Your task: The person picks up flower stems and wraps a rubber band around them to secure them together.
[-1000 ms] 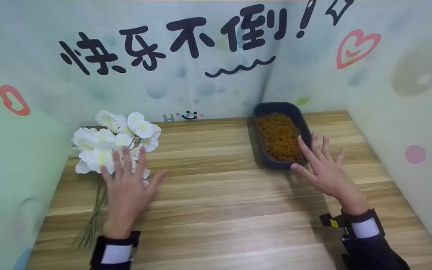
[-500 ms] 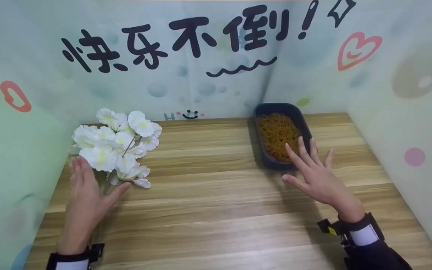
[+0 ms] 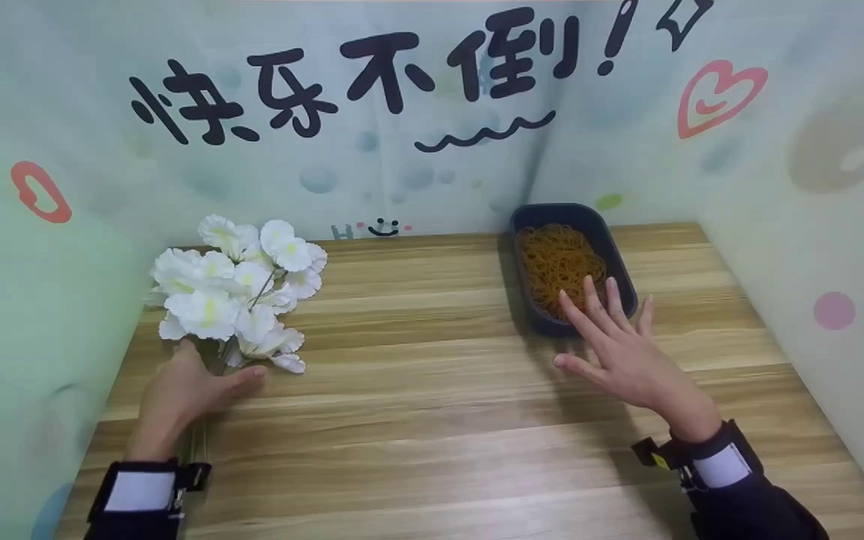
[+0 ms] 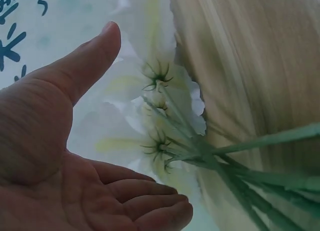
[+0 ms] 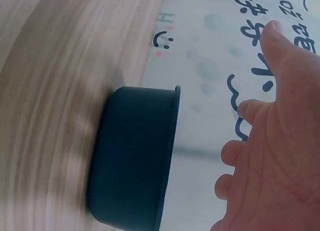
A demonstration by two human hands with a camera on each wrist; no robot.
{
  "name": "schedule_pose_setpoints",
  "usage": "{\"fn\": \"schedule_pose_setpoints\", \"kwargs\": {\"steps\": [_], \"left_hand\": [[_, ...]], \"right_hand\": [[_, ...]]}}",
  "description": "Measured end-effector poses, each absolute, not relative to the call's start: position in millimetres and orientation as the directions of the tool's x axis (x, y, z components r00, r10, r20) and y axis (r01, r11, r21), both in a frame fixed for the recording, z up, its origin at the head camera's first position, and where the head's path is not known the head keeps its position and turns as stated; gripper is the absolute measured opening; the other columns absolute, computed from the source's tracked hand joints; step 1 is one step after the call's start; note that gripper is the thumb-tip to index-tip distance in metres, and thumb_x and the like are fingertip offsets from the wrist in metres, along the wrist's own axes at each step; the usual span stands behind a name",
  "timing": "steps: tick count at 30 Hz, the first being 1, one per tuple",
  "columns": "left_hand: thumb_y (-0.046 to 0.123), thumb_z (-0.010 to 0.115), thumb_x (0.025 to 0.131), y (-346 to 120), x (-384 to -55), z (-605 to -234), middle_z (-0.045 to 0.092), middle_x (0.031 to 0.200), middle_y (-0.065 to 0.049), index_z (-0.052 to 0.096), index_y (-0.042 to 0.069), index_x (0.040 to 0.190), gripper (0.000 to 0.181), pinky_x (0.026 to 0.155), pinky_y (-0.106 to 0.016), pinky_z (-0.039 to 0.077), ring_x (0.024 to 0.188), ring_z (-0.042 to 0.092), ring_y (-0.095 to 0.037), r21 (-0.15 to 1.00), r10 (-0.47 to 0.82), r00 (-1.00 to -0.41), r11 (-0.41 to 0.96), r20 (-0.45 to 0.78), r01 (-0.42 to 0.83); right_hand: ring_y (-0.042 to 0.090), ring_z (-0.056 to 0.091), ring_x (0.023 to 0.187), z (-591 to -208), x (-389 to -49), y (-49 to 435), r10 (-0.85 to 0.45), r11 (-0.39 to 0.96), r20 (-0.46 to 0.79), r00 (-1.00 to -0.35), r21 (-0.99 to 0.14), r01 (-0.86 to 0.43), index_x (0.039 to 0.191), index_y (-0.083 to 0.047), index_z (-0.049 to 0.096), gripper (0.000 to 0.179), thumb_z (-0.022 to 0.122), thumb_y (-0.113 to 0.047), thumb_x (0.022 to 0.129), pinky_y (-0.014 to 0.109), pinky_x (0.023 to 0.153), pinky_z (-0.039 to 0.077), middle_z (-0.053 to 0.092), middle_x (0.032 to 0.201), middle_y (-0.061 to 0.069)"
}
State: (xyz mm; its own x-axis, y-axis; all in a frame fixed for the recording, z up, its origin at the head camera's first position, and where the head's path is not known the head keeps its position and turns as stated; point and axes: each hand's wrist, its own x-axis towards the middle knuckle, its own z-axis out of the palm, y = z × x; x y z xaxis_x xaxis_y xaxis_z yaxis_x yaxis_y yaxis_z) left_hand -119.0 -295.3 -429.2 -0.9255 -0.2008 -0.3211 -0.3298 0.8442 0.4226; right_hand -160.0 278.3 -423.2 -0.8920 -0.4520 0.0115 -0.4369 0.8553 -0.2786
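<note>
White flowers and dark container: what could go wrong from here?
The green stems cross and fan out, so the left hand might catch only some. The white flowers spread wide and could bend if brushed. The right hand hovers near the dark container and might knock it.

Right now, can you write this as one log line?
left hand: open by flower stems; right hand: open near dark container, not touching; white flowers: on table; brown strands: in container

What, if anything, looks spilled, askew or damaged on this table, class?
Nothing stands out: the dark container stands upright, its brown strands inside, and the white flowers lie together, showing no damage.
</note>
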Motion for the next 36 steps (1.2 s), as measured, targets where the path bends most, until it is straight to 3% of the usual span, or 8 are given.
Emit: {"fn": "schedule_pose_setpoints", "kwargs": {"steps": [2,4,7,13,18,22,31,36], "left_hand": [[0.079,0.073,0.081,-295,-123,-431,0.056,0.121,-0.049,0.043,-0.026,0.131,0.120,0.078,-0.052,0.060,0.100,0.065,-0.054,0.427,-0.191,-0.923,0.842,-0.334,-0.329],[0.077,0.075,0.082,-295,-127,-431,0.061,0.100,-0.033,0.053,-0.016,0.111,0.100,0.066,-0.042,0.055,0.084,0.063,-0.039,0.431,-0.178,-0.923,0.843,-0.340,-0.321],[0.073,0.079,0.081,-295,-132,-432,0.048,0.079,-0.008,0.048,0.006,0.085,0.074,0.056,-0.032,0.041,0.070,0.051,-0.022,0.431,-0.164,-0.925,0.848,-0.342,-0.309],[0.067,0.082,0.080,-299,-141,-431,0.041,0.072,-0.002,0.042,0.012,0.074,0.069,0.056,-0.030,0.038,0.065,0.046,-0.018,0.377,-0.170,-0.917,0.872,-0.362,-0.311],[0.070,0.082,0.079,-303,-150,-431,0.057,0.082,-0.020,0.058,-0.006,0.082,0.079,0.058,-0.032,0.043,0.073,0.055,-0.026,0.315,-0.187,-0.920,0.900,-0.343,-0.300],[0.068,0.081,0.081,-305,-155,-432,0.062,0.103,-0.035,0.061,-0.021,0.106,0.095,0.067,-0.039,0.052,0.084,0.060,-0.035,0.297,-0.211,-0.918,0.901,-0.336,-0.316],[0.047,0.075,0.093,-308,-167,-439,0.041,0.147,-0.051,0.039,-0.027,0.143,0.097,0.115,-0.062,0.044,0.132,0.051,-0.060,0.436,-0.227,-0.899,0.812,-0.374,-0.387],[0.032,0.072,0.099,-308,-176,-449,0.070,0.097,-0.024,0.056,-0.016,0.123,0.056,0.078,-0.037,0.062,0.084,0.070,-0.026,0.658,-0.211,-0.841,0.540,-0.498,-0.525]], "right_hand": [[0.047,-0.018,0.162,-425,-160,277,-0.461,0.850,0.018,-0.887,-0.278,-0.448,0.171,-0.022,0.016,0.087,0.058,-0.058,0.104,0.082,0.115,-0.021,-0.013,0.177,0.012],[0.046,-0.018,0.162,-426,-160,275,-0.470,0.843,0.023,-0.882,-0.283,-0.457,0.171,-0.021,0.016,0.087,0.058,-0.057,0.104,0.082,0.115,-0.021,-0.013,0.177,0.012],[0.046,-0.018,0.162,-428,-160,272,-0.482,0.837,0.026,-0.876,-0.283,-0.469,0.171,-0.020,0.017,0.088,0.060,-0.057,0.103,0.083,0.115,-0.021,-0.011,0.177,0.013],[0.046,-0.015,0.163,-432,-161,267,-0.505,0.829,0.030,-0.862,-0.259,-0.495,0.170,-0.018,0.018,0.090,0.060,-0.059,0.102,0.085,0.114,-0.018,-0.007,0.178,0.015],[0.050,-0.010,0.163,-433,-161,264,-0.519,0.824,0.033,-0.854,-0.244,-0.511,0.170,-0.016,0.021,0.090,0.060,-0.060,0.102,0.088,0.114,-0.013,-0.002,0.177,0.020],[0.050,-0.009,0.163,-434,-161,261,-0.523,0.825,0.017,-0.852,-0.241,-0.511,0.170,-0.016,0.021,0.091,0.060,-0.061,0.101,0.086,0.115,-0.014,-0.002,0.178,0.020],[0.050,-0.007,0.163,-438,-161,256,-0.527,0.828,-0.013,-0.850,-0.233,-0.510,0.170,-0.017,0.021,0.090,0.059,-0.062,0.101,0.086,0.116,-0.011,-0.001,0.178,0.019],[0.048,-0.009,0.164,-440,-160,254,-0.535,0.822,-0.023,-0.845,-0.247,-0.514,0.170,-0.015,0.019,0.092,0.059,-0.061,0.101,0.084,0.118,-0.013,-0.003,0.178,0.018]]}}
